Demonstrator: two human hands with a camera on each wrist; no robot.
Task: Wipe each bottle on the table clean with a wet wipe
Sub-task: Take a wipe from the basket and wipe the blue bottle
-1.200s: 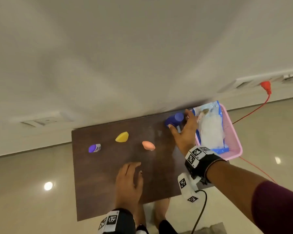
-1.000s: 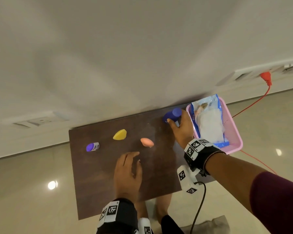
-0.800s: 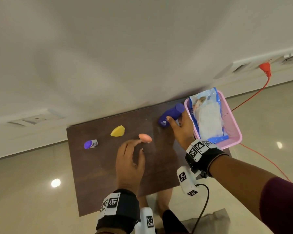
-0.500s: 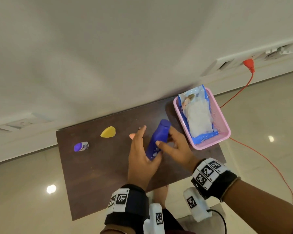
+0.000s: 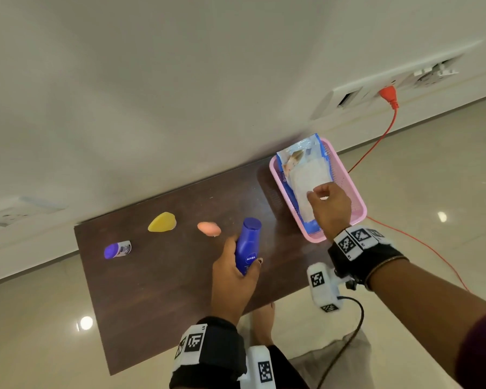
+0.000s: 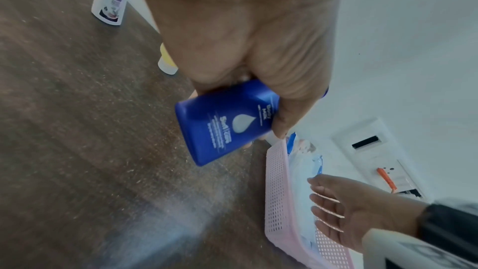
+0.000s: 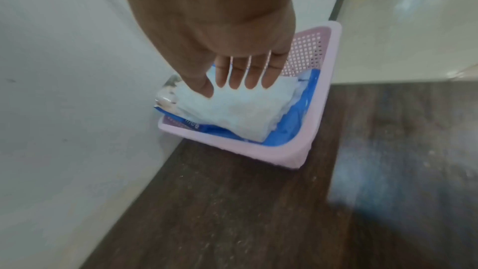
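Observation:
My left hand (image 5: 237, 266) grips a dark blue lotion bottle (image 5: 248, 245) just above the brown table (image 5: 163, 290); in the left wrist view the fingers wrap the bottle (image 6: 225, 126) with its base pointing down. My right hand (image 5: 327, 202) reaches into the pink basket (image 5: 357, 203), its straight fingers (image 7: 240, 77) and thumb touching the white wet wipe stack (image 7: 232, 109) in a blue pack. Three other bottles stand on the table: a white one with a purple cap (image 5: 117, 249), a yellow-capped one (image 5: 162, 222) and an orange-capped one (image 5: 209, 228).
The table stands against a white wall (image 5: 180, 94), with the basket at its far right corner. An orange cord (image 5: 376, 141) runs from a wall socket down behind the basket. My feet show below the table's near edge.
The blue bottle passed from my right hand at the back of the table to my left hand. My right hand then moved right, onto the wipes in the basket.

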